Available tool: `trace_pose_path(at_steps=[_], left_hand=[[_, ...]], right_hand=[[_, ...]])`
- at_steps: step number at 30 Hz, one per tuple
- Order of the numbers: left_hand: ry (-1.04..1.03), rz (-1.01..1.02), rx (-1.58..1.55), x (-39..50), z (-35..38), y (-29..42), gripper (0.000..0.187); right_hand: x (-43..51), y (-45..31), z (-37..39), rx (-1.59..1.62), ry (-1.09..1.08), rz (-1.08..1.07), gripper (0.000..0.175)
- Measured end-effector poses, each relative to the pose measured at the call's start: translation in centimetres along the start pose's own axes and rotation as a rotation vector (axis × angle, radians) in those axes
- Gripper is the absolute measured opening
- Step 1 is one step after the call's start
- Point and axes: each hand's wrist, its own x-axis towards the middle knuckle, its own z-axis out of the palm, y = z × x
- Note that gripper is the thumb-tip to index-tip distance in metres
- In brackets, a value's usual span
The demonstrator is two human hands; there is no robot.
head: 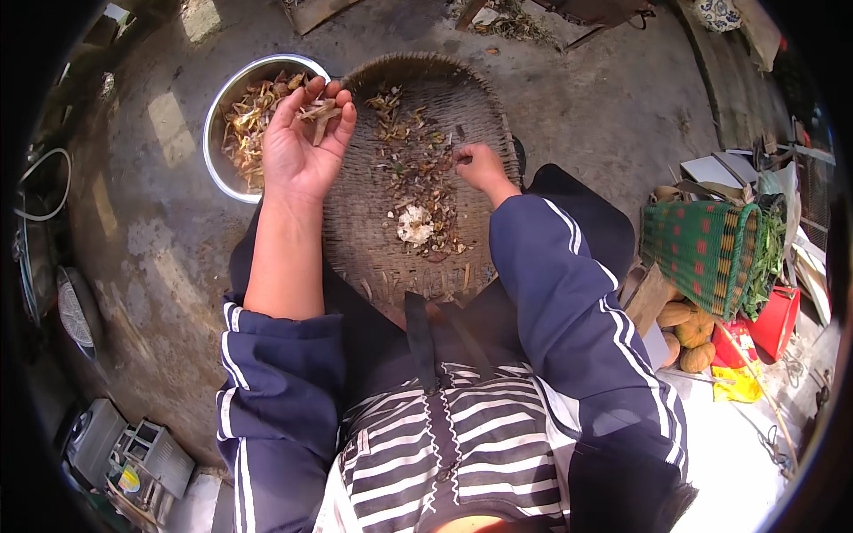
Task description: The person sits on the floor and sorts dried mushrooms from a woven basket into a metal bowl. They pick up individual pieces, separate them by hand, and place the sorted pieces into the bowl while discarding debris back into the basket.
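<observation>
My left hand (308, 143) is turned palm up with its fingers curled around several pale dried strips (321, 114). It hovers over the right side of a metal basin (214, 150), which is heaped with yellowish-brown dried plant pieces (250, 130). A shallow woven bamboo basket (353, 226) rests between my legs. In it lie scattered dried bits (420, 170), a small pile of yellowish pieces (386, 110) and a whitish clump (415, 224). Above the basket's right side, my right hand (481, 168) has thumb and fingers drawn together; whether anything small sits between them is unclear.
To the right stands a green woven basket (696, 253) with leafy greens (766, 260), beside pumpkins (695, 330) and a red bag (775, 323). A grey appliance (156, 456) is at lower left on the concrete floor (153, 266). Wooden furniture legs (470, 14) stand at the top.
</observation>
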Motion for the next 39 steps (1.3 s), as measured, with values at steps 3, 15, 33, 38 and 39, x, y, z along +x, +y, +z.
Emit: trace_pose_path(at_steps=[3, 15, 33, 38, 39], left_hand=[[0.065, -0.038, 0.142, 0.5, 0.3, -0.9, 0.022], [-0.198, -0.743, 0.216, -1.7, 2.6, -5.9, 0.019], [-0.266, -0.48, 0.298, -2.5, 2.9, -5.0, 0.015], [-0.268, -0.456, 0.313, -2.4, 2.7, -4.9, 0.015], [-0.267, -0.447, 0.315, -2.5, 2.6, -4.9, 0.015]], right_hand=[[3.6, 3.1, 2.3, 0.044, -0.005, 0.092, 0.022], [16.0, 2.7, 8.6, -0.15, 0.073, -0.087, 0.02], [16.9, 0.8, 9.3, -0.354, 0.053, -0.257, 0.024], [16.4, 0.0, 10.8, -0.349, -0.097, -0.212, 0.031], [16.4, -0.1, 10.9, -0.355, -0.107, -0.201, 0.033]])
